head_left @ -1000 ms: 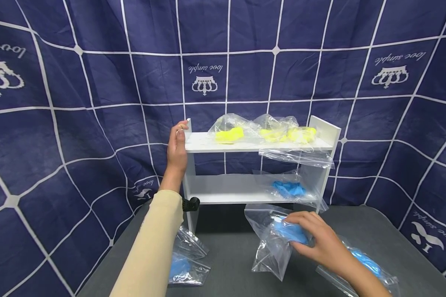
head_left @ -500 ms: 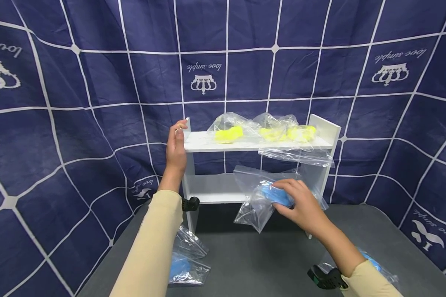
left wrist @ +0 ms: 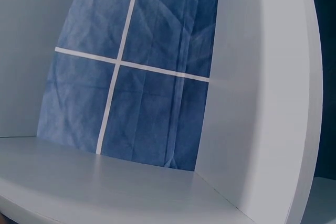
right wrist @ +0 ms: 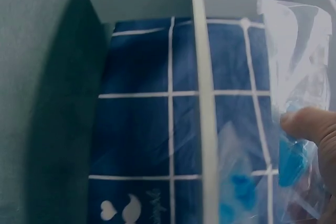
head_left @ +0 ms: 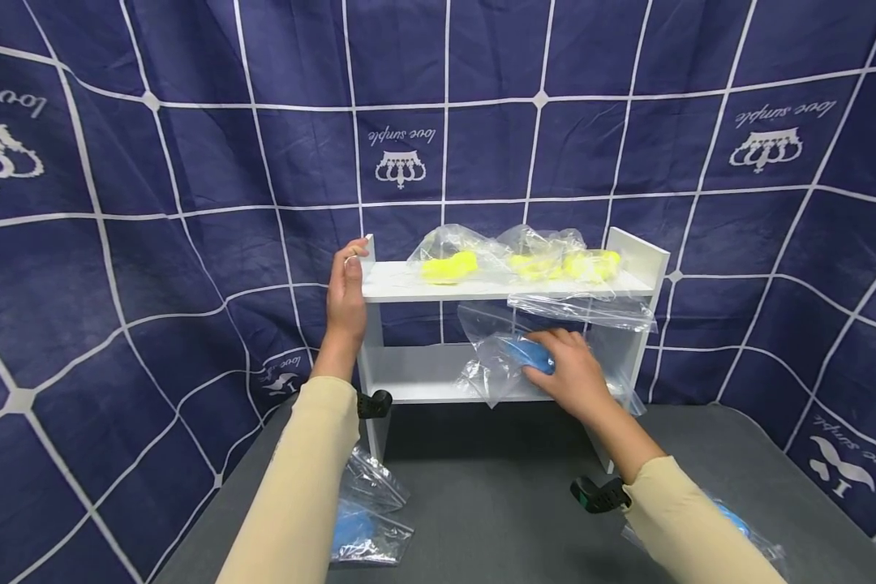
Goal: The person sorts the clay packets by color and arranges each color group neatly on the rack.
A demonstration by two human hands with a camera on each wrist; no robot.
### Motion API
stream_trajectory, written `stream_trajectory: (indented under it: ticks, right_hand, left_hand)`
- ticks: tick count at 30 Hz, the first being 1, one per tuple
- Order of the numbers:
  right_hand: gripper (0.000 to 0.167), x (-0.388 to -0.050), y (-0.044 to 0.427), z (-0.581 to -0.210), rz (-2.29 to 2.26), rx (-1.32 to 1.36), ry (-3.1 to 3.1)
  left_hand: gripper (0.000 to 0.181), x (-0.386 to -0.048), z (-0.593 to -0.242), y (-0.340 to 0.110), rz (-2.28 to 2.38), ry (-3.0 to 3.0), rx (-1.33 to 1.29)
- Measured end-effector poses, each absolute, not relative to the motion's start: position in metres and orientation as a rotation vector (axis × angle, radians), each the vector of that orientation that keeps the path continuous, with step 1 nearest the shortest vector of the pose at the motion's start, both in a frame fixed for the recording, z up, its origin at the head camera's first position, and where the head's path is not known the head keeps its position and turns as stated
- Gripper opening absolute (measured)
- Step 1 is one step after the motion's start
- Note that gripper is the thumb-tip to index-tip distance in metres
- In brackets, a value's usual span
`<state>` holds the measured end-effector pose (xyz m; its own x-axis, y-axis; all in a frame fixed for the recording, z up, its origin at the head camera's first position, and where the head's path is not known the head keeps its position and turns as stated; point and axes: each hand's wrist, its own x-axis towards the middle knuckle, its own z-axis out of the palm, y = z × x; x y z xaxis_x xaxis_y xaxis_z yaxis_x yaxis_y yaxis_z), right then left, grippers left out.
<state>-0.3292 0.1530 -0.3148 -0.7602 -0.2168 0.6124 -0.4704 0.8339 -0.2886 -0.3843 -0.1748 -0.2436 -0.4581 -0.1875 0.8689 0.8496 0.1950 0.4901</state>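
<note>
Bagged yellow items (head_left: 448, 266) sat atop white shelf unit (head_left: 394, 281), one clear bag end (head_left: 584, 310) hanging over front, abv lower tier (head_left: 423, 373). Bagged blue stuff (head_left: 354, 527) lay L & R on table (head_left: 496, 503). L hand (head_left: 346, 292) gripped unit's L side panel (head_left: 374, 341); R hand (head_left: 573, 373) pinched bagged blue item (head_left: 527, 354) at lower tier.

- A staged, curtained-off booth; whether a home or workplace surrounds it cannot be told.
- Navy cloth (head_left: 482, 49) with white lines and "love simple" hangs behind and along both sides.
- A dark grey table (head_left: 482, 527) bears a white shelf unit (head_left: 409, 287).
- Black wrist cameras (head_left: 593, 496) point to recording.
</note>
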Motion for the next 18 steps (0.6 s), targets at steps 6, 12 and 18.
stream_trajectory:
  ticks: [6,12,18]
  right_hand:
    - [0.048,-0.345,0.159,-0.332,0.557,0.456,-2.514]
    - [0.05,-0.348,0.159,-0.344,0.509,0.475,-2.509]
    - [0.053,-0.347,0.155,-0.347,0.419,0.479,-2.534]
  left_hand:
    - [0.029,-0.383,-0.244,-0.174,-1.434,-1.555,-0.639]
    - [0.027,-0.384,-0.243,-0.173,-1.443,-1.546,-0.655]
    - [0.028,-0.383,-0.244,-0.174,-1.438,-1.555,-0.645]
